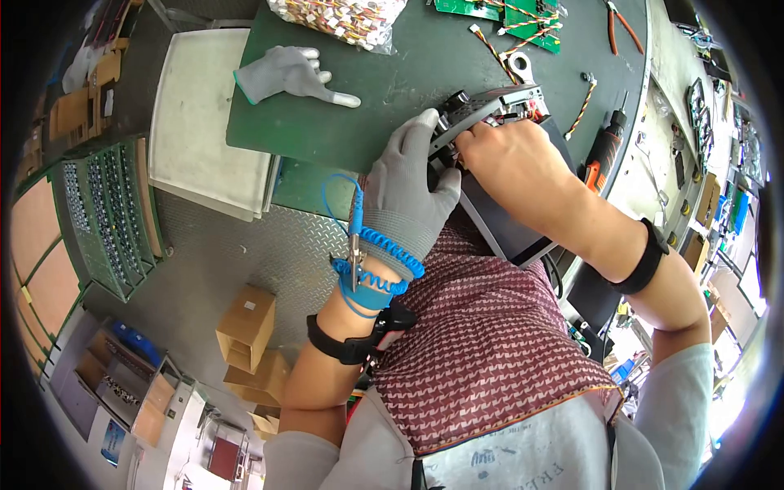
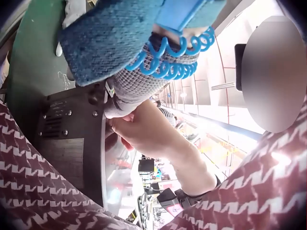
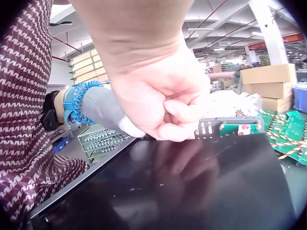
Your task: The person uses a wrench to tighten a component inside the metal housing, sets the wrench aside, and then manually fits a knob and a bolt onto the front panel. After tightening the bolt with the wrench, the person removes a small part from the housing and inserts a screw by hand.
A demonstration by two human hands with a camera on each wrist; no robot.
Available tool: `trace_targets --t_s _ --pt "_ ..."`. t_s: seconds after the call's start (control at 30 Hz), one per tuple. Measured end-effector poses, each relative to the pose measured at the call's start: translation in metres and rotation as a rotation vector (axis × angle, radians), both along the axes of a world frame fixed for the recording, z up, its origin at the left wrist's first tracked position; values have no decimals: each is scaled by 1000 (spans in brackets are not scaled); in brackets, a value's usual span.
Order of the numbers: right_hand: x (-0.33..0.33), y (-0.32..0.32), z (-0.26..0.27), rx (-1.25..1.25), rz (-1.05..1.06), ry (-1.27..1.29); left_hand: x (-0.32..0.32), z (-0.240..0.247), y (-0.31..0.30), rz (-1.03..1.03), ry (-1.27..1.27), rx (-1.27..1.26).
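While the black panel leaned from the person's lap against the green table, the gloved left hand curled its fingers round the panel's top end and the bare right hand pinched, fingers bunched together, the metal bracket there.

Bright overhead factory light, heavy fisheye bending with dark corners, blown-out right edge, blurry close-up wrist views.

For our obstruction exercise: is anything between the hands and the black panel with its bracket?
Nothing visible: the gloved left hand grips the black panel, and the bare right hand, fingers curled, pinches its metal bracket.
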State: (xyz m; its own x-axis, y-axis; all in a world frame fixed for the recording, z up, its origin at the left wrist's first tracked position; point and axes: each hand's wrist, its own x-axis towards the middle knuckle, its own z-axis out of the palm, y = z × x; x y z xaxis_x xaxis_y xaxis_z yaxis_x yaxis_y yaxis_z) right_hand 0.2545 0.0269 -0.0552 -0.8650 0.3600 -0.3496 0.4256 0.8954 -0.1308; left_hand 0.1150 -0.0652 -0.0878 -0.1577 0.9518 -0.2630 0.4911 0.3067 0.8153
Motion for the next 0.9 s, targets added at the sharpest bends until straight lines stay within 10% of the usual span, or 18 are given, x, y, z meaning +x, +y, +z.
trace_targets --t_s 0.9 --pt "22 -1 -19 -141 -423 315 19 11 45 -151 371 -279"
